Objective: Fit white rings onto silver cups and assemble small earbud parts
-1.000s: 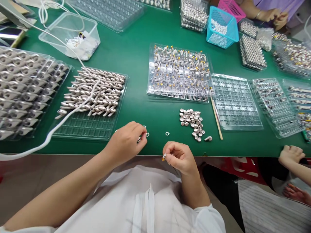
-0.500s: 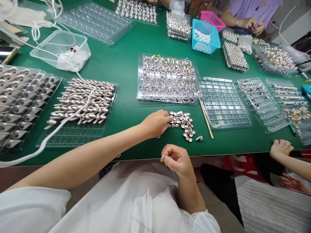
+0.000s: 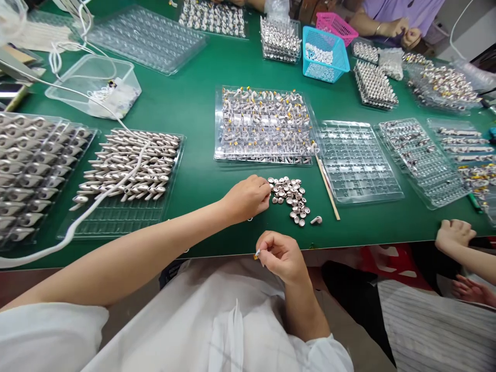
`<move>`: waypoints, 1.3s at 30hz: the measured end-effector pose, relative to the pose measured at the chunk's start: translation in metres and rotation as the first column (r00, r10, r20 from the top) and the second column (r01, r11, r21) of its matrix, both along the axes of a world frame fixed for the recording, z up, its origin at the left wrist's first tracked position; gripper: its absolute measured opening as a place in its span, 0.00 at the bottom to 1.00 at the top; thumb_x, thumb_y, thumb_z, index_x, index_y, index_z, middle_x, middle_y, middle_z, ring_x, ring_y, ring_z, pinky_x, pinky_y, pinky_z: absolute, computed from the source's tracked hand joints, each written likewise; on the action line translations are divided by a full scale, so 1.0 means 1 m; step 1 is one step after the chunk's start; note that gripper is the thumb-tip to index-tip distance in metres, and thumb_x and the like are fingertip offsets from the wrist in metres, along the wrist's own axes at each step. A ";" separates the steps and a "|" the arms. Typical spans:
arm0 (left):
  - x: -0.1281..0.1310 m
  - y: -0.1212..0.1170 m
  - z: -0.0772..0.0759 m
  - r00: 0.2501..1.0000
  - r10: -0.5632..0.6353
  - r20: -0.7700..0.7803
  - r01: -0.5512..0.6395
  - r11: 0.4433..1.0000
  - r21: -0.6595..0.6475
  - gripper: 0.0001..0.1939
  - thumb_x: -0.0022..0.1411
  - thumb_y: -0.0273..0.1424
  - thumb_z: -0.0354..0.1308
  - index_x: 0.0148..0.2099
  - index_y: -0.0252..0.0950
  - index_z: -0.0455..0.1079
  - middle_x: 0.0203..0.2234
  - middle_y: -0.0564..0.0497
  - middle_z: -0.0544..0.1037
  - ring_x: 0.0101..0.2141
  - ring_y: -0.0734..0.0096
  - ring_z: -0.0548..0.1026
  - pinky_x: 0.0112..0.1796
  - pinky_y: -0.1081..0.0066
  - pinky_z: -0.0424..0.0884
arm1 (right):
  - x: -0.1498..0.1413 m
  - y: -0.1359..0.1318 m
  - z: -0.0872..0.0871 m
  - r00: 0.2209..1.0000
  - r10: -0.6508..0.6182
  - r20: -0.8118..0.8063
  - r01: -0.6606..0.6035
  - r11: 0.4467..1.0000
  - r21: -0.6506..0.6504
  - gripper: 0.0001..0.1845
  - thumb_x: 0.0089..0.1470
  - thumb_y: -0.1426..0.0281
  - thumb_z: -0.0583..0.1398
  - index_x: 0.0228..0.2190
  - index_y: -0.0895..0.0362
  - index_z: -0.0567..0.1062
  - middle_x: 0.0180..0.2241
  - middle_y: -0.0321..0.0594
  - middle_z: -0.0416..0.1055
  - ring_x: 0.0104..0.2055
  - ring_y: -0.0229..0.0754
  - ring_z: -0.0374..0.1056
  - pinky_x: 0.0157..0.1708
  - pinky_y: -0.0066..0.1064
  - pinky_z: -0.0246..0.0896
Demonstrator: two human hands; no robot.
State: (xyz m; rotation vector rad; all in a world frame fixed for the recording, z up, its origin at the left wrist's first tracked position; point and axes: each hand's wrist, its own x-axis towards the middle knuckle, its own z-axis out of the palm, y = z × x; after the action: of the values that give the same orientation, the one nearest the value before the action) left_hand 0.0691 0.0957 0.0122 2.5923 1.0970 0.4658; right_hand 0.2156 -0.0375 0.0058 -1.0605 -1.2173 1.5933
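Note:
My left hand [image 3: 248, 198] is closed, its fingertips at the left edge of a loose pile of small round beige earbud caps [image 3: 293, 195]. Whatever lies between those fingertips is hidden. Close to the table's front edge, my right hand [image 3: 282, 254] pinches a small white piece with an orange tab [image 3: 257, 253]. One earbud shell with a short stem [image 3: 316, 220] lies just right of the pile. Behind the pile, a stacked clear tray [image 3: 267, 124] holds many white parts with orange tabs.
A wooden stick [image 3: 329, 191] lies beside a clear moulded tray [image 3: 360, 163]. At left, a white cable [image 3: 112, 192] crosses a tray of stemmed shells [image 3: 127, 160]. Blue basket [image 3: 324, 56] and pink basket [image 3: 336, 27] stand behind. A neighbour's hand [image 3: 455, 233] rests on the table's edge at right.
My left hand has closed its fingers at the pile and drawn back slightly left. My right hand stays almost in place, still pinching the white piece. The view has shifted a little.

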 end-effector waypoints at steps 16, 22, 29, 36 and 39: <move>-0.068 -0.089 0.008 0.816 0.442 0.372 -0.222 0.835 -0.504 0.12 0.61 0.29 0.55 0.45 0.35 0.78 0.34 0.49 0.83 0.32 0.70 0.80 0.34 0.72 0.76 | -0.040 0.005 0.022 0.929 -0.164 0.333 0.033 0.930 0.367 0.07 0.52 0.78 0.58 0.29 0.53 0.69 0.44 0.45 0.76 0.37 0.40 0.72 0.29 0.30 0.68; -0.080 -0.099 0.008 0.745 0.516 0.424 -0.097 0.712 -0.695 0.15 0.64 0.33 0.58 0.51 0.35 0.76 0.41 0.46 0.84 0.37 0.65 0.82 0.38 0.70 0.80 | -0.046 0.007 0.020 0.873 -0.160 0.461 -0.074 0.891 0.449 0.07 0.52 0.78 0.58 0.31 0.53 0.68 0.45 0.48 0.75 0.44 0.44 0.73 0.31 0.32 0.70; -0.098 -0.087 0.018 0.797 0.429 0.426 0.149 0.543 -0.826 0.15 0.62 0.31 0.58 0.50 0.35 0.77 0.37 0.48 0.84 0.35 0.65 0.82 0.37 0.69 0.80 | -0.036 0.012 0.021 0.807 -0.030 0.589 -0.382 0.734 0.561 0.10 0.52 0.80 0.56 0.33 0.53 0.68 0.45 0.48 0.76 0.50 0.47 0.73 0.44 0.39 0.71; -0.098 -0.083 0.021 0.884 0.321 0.339 0.140 0.509 -0.849 0.06 0.57 0.28 0.62 0.37 0.35 0.79 0.27 0.53 0.82 0.28 0.71 0.78 0.31 0.76 0.74 | -0.035 0.018 0.028 0.840 0.104 0.533 -0.409 0.766 0.496 0.08 0.52 0.78 0.57 0.31 0.53 0.68 0.38 0.44 0.75 0.39 0.42 0.72 0.37 0.33 0.70; -0.093 -0.089 0.016 0.804 0.483 0.347 0.059 0.516 -0.855 0.08 0.55 0.32 0.65 0.37 0.34 0.78 0.26 0.51 0.81 0.28 0.70 0.78 0.31 0.74 0.74 | -0.033 0.018 0.029 0.887 0.008 0.462 -0.213 0.895 0.393 0.06 0.55 0.77 0.57 0.30 0.54 0.69 0.39 0.42 0.74 0.40 0.41 0.71 0.37 0.32 0.69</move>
State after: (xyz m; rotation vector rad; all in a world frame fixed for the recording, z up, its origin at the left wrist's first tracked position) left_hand -0.0244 0.0067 0.0278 1.3179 1.0628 0.5194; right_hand 0.1830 -0.0193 0.0348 -1.1040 -1.8787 1.0928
